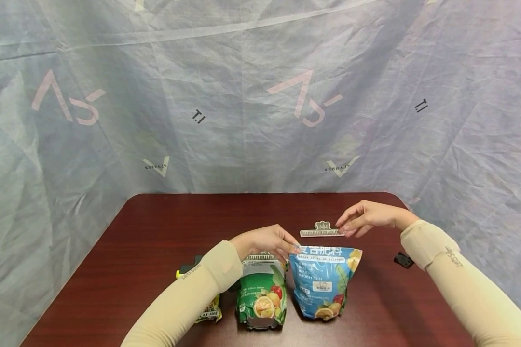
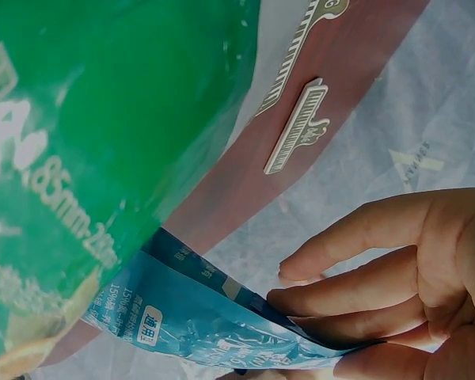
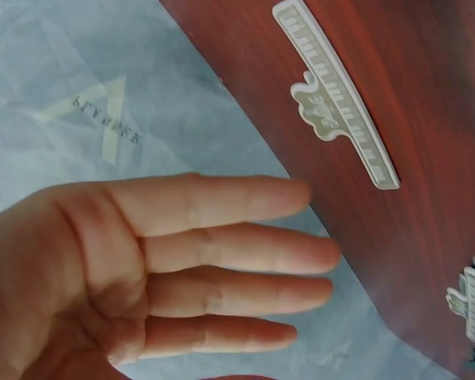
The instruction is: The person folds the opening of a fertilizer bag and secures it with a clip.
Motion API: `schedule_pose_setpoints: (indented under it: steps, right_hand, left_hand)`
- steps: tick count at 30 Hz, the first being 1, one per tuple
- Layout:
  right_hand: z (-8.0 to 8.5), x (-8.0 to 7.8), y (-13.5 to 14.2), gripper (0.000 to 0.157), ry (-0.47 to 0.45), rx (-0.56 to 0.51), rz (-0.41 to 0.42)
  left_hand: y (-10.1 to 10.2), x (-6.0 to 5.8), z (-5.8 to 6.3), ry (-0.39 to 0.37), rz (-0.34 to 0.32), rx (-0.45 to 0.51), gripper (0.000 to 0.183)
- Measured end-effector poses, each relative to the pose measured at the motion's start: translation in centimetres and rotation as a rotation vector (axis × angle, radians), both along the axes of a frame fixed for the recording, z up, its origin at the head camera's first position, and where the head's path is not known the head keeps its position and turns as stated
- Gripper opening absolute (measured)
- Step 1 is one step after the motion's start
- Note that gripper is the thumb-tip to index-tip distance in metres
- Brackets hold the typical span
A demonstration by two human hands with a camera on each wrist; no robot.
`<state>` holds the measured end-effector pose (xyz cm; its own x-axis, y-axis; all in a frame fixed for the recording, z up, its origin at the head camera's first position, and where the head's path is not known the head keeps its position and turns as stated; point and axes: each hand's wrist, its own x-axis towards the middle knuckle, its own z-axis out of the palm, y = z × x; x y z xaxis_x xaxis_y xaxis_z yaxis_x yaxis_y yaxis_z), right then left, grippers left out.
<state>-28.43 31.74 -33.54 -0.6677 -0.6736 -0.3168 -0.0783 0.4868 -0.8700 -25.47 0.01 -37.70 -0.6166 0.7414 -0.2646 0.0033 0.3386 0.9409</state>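
My left hand (image 1: 267,241) pinches the top left corner of a blue fertilizer bag (image 1: 319,286) printed with fruit. In the left wrist view the bag's top edge (image 2: 253,305) gapes, with the fingers and thumb at its corner. My right hand (image 1: 371,216) hovers over the right end of a pale, long-jawed bag clip (image 1: 319,233) lying on the table behind the blue bag. The right wrist view shows that hand (image 3: 182,261) with straight fingers, apart from the clip (image 3: 340,103). Left of the blue bag stands a green bag (image 1: 260,291) with a similar clip (image 1: 260,257) across its top.
A small yellow packet (image 1: 212,311) lies left of the green bag, partly behind my left sleeve (image 1: 199,294). A dark object with a yellow part (image 1: 180,274) is beside it. A small black object (image 1: 403,260) lies on the red-brown table (image 1: 134,250) near my right sleeve.
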Motion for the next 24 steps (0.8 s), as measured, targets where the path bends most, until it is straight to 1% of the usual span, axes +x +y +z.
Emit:
schedule_pose_setpoints:
  steps: [3,10,18,24]
  right_hand:
    - [-0.1,-1.0,0.1,0.031,-0.006,0.037,-0.054]
    - [-0.4,-3.1,0.0,0.036,0.045,0.116,-0.140]
    - [-1.5,-5.3,-0.4,0.034,0.099,0.221,-0.205]
    - [-2.4,-6.5,-0.8,0.035,0.166,0.311,-0.224]
  left_hand:
    - [-0.1,0.0,0.0,-0.006,-0.009,-0.002,0.021]
    - [-0.2,0.0,0.2,-0.015,-0.010,0.007,0.023]
    - [-0.2,0.1,0.2,-0.024,-0.013,-0.008,0.024]
    - [-0.2,0.2,0.3,-0.028,-0.017,-0.002,0.024]
